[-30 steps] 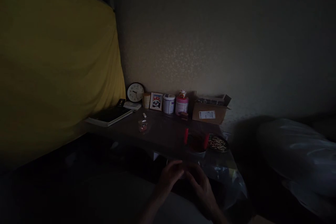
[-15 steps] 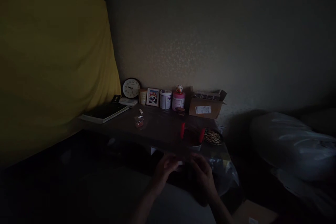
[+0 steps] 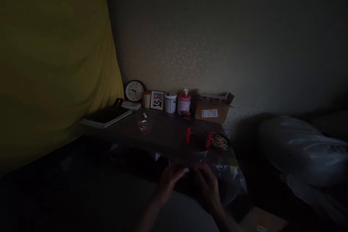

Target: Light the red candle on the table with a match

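Observation:
The room is very dark. My left hand (image 3: 171, 179) and my right hand (image 3: 208, 183) are held close together just below the front edge of a dark desk (image 3: 163, 136). Their fingertips meet around a small pale object (image 3: 186, 169) that I cannot make out. Both hands have curled fingers. Right above them on the desk stands a bowl with red handles (image 3: 198, 141), and beside it a dish of small light sticks (image 3: 220, 141).
Along the wall stand a round clock (image 3: 134, 91), a framed picture (image 3: 157, 100), a white jar (image 3: 170, 102), a pink jar (image 3: 183, 103) and a cardboard box (image 3: 213, 107). A closed laptop (image 3: 106, 116) lies at the left under a yellow cloth (image 3: 54, 65). A plastic bag (image 3: 230, 177) hangs at the right.
The view has shifted slightly, so the desk sits a little higher and further left. My hands have stayed together at the desk's front edge, fingertips closing on the small pale object.

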The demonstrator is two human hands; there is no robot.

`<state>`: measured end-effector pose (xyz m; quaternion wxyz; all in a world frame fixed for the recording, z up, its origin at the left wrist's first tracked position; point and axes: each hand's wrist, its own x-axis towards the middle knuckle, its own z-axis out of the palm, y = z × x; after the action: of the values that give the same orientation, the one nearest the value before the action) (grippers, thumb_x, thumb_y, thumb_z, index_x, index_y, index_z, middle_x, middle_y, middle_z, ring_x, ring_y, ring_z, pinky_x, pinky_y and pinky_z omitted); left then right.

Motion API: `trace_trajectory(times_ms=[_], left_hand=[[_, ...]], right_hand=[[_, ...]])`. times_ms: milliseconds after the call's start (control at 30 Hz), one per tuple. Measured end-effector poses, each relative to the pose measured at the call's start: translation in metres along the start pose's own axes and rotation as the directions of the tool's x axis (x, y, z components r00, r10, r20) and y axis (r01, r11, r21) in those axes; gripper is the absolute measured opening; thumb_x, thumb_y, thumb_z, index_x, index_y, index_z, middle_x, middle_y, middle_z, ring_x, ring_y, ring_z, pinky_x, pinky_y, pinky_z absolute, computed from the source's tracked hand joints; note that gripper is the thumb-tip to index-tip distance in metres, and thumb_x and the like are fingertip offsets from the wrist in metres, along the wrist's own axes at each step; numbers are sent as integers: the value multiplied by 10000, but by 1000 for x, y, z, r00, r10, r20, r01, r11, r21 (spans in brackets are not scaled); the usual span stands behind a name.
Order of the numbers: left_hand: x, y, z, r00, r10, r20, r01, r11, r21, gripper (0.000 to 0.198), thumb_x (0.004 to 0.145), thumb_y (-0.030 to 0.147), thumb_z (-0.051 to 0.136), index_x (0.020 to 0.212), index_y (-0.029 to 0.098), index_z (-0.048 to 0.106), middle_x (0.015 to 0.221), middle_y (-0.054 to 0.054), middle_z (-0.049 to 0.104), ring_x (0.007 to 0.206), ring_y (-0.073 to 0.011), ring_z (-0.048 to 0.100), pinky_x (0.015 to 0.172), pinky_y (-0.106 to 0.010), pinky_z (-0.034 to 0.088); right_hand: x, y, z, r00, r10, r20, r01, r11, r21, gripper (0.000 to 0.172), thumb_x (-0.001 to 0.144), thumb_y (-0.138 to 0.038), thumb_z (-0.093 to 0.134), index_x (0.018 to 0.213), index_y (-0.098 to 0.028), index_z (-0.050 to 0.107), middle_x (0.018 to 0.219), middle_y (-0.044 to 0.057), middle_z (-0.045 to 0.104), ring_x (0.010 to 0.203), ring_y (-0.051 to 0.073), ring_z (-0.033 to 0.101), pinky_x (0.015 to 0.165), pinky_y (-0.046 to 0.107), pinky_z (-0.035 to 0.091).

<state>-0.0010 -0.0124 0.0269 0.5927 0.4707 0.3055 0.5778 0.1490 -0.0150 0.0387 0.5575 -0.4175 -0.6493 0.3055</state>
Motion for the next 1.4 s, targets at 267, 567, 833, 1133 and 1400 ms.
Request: trace_trajectory(times_ms=[267, 567, 833, 1133, 1400], left_hand=[[-1, 3, 1, 1000, 12, -7, -12, 1000, 23, 289, 748, 305, 605, 987, 146, 630, 1039, -99, 630, 1000, -245, 561, 853, -337, 434], [1, 5, 1, 999, 36, -21, -37, 997, -62, 280, 751, 281, 608, 1003, 160, 621, 1074, -96, 618, 1047, -238, 542, 885, -330, 415], [3, 7, -2, 997, 28, -67, -40, 982, -186, 262, 740, 282, 633, 973, 162, 612, 1017, -66, 622, 1009, -220, 557, 871, -330, 434], [4, 4, -6, 997, 21, -76, -41, 960, -276, 225, 760, 281, 614, 942, 150, 607, 960, -58, 629, 938, -193, 582, 839, -307, 443], [2, 5, -6, 999, -2, -53, -14, 956, -292, 233, 785, 279, 589, 981, 151, 595, 1000, -66, 620, 968, -199, 578, 847, -311, 439]], right_hand=[[-3, -3, 1, 998, 58, -30, -59, 998, -25, 226, 816, -387, 543, 863, -172, 596, 791, 47, 642, 736, 174, 602, 648, 246, 489], [3, -6, 6, 1000, -15, -26, 13, 997, -79, 225, 833, -375, 509, 851, -167, 593, 815, 49, 624, 794, 179, 593, 658, 242, 477], [10, 1, 10, 989, -146, 23, 147, 946, -289, 203, 864, -322, 460, 905, -195, 613, 861, 50, 653, 781, 166, 616, 688, 246, 483], [10, -3, 17, 966, -258, 14, 246, 899, -364, 191, 871, -263, 439, 937, -188, 602, 883, 56, 649, 822, 162, 615, 706, 241, 481], [8, 0, 18, 971, -235, -32, 210, 915, -344, 176, 876, -276, 448, 931, -189, 591, 856, 53, 636, 780, 155, 606, 689, 243, 474]])
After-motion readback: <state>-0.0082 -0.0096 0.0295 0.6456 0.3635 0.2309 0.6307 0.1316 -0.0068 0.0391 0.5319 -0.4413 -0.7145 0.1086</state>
